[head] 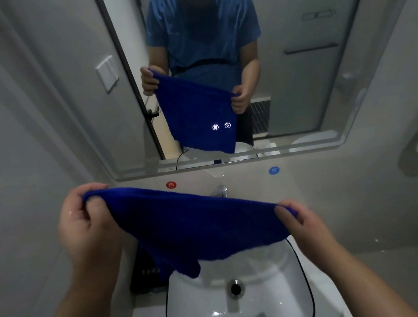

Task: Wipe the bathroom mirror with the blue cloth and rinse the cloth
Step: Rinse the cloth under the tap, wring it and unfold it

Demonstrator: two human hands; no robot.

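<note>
Blue cloth [191, 225] stretched above sink [241, 307], left hand [87, 224] and right hand [302, 223] pinching its top corners, mirror [295, 62] behind.

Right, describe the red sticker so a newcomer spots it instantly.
Find the big mirror; on the pale wall strip just below it, above the sink, sit two round stickers either side of the tap. The red sticker is the left one, above the blue cloth; the blue sticker sits right of the tap.
</note>
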